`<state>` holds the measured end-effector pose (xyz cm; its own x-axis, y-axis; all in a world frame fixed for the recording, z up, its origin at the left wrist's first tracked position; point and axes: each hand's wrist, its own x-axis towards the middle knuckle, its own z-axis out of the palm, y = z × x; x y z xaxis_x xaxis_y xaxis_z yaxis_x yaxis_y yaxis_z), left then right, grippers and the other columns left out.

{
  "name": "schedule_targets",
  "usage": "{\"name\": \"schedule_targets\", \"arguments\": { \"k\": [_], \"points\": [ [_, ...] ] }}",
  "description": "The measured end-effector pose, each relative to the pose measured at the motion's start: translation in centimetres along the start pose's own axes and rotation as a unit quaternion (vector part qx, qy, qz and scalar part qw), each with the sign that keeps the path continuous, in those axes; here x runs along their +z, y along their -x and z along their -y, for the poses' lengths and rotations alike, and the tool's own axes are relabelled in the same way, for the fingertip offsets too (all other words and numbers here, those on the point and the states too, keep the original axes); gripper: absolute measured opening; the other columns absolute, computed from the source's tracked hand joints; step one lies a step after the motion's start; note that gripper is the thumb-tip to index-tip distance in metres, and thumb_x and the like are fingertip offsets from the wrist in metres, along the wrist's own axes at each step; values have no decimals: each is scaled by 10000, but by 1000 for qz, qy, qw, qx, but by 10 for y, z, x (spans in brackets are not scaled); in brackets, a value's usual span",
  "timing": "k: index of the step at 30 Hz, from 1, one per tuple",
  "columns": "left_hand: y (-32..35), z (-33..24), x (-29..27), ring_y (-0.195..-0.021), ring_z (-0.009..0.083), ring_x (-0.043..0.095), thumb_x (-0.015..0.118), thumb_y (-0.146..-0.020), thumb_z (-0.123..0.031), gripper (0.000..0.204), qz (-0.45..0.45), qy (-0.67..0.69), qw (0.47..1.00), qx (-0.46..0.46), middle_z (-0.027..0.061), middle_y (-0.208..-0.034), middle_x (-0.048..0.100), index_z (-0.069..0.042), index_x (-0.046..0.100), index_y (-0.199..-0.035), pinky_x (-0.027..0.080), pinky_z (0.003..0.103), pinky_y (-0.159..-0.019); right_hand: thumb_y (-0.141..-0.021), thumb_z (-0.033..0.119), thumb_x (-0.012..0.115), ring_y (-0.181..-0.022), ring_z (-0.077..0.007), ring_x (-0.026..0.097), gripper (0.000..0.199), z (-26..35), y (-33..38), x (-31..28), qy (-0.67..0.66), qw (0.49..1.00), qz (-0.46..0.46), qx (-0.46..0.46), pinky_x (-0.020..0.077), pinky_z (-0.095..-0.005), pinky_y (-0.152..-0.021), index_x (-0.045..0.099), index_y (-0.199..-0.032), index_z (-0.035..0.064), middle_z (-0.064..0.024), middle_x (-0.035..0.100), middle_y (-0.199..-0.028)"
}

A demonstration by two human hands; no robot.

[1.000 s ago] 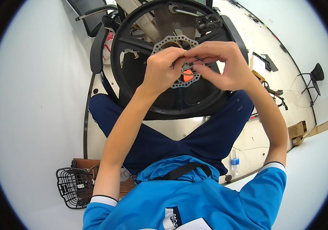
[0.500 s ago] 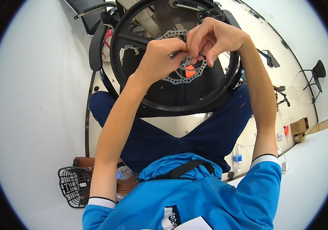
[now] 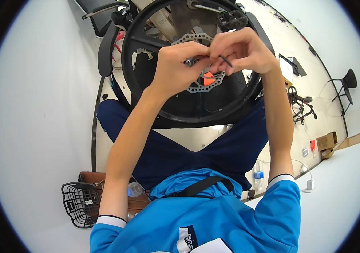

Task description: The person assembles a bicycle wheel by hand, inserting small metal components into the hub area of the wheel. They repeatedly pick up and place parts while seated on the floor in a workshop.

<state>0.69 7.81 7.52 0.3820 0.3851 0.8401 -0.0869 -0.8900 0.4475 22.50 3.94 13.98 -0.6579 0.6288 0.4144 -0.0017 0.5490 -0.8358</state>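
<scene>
A black spoked wheel (image 3: 146,95) lies across a black seat in front of me, and a silver perforated brake disc (image 3: 196,88) is at its hub. An orange piece (image 3: 209,79) sits at the disc. Over the disc, my left hand (image 3: 179,66) is closed round a small dark rod with a round metal end (image 3: 188,62). Beside it, fingertips almost touching, my right hand (image 3: 247,52) has its fingers curled about a thin black rod (image 3: 226,61), bent like a hex key. The spot where the two hands meet is partly hidden by fingers.
The seat has a black armrest (image 3: 105,57) on its left. A black wire basket (image 3: 78,204) stands at the lower left and a plastic bottle (image 3: 258,173) at the right. Further right are bicycle parts (image 3: 302,105), a cardboard box (image 3: 326,141) and a black chair (image 3: 348,86).
My right hand has moved slightly down and right and turned, so more of the black rod shows. My right forearm has swung inward. The left hand has barely moved; the wheel stays in place.
</scene>
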Motion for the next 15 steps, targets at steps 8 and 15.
{"name": "schedule_targets", "arguments": {
  "k": [8, 15],
  "points": [
    [88, -9, -16, -690, 169, 707, 753, -857, 19, 37, -134, -62, 978, -145, 111, -821, 749, 12, 759, -892, 533, 257, -637, -855, 75, 802, -690, -137, 636, 163, -23, 127, 52, 61, 948, -312, -33, 492, -212, -626, 698, -849, -50, -102, 681, -841],
    [136, 50, 13, -935, 388, 678, 747, -806, -34, 166, 82, -266, 939, -203, 185, -983, 722, 8, 761, -967, 548, 436, -836, -978, 73, 700, -660, -71, 566, 74, -102, 187, 133, -15, 795, -600, 89, 435, -215, -614, 674, -947, 11, 2, 626, -750]
  ]
}}
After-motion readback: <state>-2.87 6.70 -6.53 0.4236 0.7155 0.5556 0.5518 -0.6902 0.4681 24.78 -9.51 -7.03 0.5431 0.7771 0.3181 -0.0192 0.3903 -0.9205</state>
